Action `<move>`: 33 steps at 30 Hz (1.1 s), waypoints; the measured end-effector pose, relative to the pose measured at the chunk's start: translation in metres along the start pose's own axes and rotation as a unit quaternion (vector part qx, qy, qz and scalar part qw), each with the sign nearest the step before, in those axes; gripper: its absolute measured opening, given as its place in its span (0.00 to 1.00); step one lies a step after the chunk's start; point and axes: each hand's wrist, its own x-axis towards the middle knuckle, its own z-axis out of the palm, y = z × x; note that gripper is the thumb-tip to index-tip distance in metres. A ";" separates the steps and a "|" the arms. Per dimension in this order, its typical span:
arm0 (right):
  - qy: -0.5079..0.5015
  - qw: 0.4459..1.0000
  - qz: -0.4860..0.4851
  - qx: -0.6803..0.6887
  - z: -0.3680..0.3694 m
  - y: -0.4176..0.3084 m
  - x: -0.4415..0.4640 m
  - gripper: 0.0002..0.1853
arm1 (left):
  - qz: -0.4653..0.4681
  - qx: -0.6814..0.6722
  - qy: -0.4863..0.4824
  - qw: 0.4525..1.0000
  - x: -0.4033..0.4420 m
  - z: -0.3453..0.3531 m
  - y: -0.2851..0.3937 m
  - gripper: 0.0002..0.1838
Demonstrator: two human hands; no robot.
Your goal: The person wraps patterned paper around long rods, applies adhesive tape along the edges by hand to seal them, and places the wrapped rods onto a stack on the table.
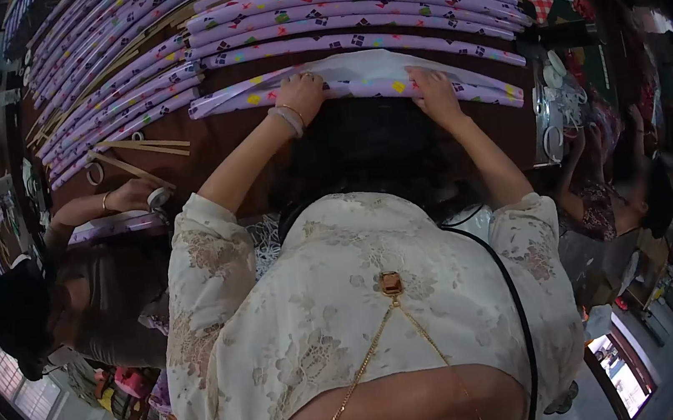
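A purple patterned sheet (355,88), partly rolled into a long tube, lies across the dark table in front of me. Its white inner side shows along the far edge, bulging up between my hands. My left hand (302,99) grips the roll left of its middle, fingers curled over it. Farther right, my right hand (434,95) holds the same roll, with the fingers bent over its far side and the thumb hidden. Just beyond, a finished-looking purple tube (358,40) lies parallel to the sheet.
Several more purple tubes (116,90) lie stacked at the left and back. Thin wooden strips (146,148) rest on the table's left. A co-worker's hand (131,195) there holds a tape roll (159,198). White string (569,102) lies at the right edge, near another person's arms (579,163).
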 end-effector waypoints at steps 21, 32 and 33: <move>-0.188 0.975 0.044 0.113 -0.022 0.013 0.015 0.19 | 0.153 -0.019 -0.032 0.988 0.023 -0.001 -0.024 0.24; -0.206 0.968 0.077 0.118 -0.020 0.009 0.009 0.19 | 0.076 0.063 0.005 0.995 -0.008 0.017 -0.005 0.16; -0.215 0.965 0.090 0.119 -0.022 0.008 0.010 0.20 | 0.076 0.012 0.024 0.997 -0.008 0.017 -0.008 0.17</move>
